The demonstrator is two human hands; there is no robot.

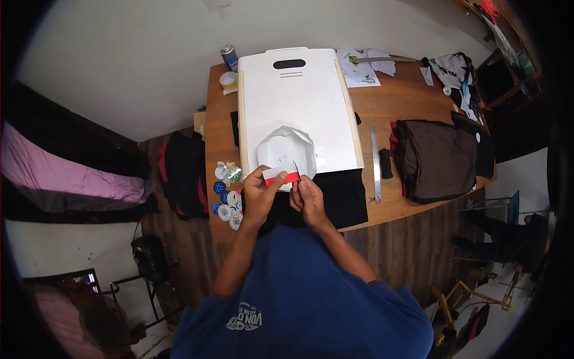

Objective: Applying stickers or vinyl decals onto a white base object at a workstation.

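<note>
My left hand [257,196] pinches a small flat strip [274,173], white along its far part and red along the near edge. My right hand [310,200] is closed around small dark scissors [296,168], whose thin blades point away from me at the strip's right end. My fingers hide most of the handles. Beneath both hands sits a shallow folded white paper tray [307,143], with a few tiny bits inside. It rests on the near part of a large white board [293,102] with an oval slot at its far end.
Black cloth [344,200] lies under the board's near edge. Several round stickers or rolls [224,194] are at left. A spray can [228,57] and a tub [228,81] stand far left. Rightward lie a steel ruler [375,161] and folded brown garments [439,158] on the wooden table [400,90].
</note>
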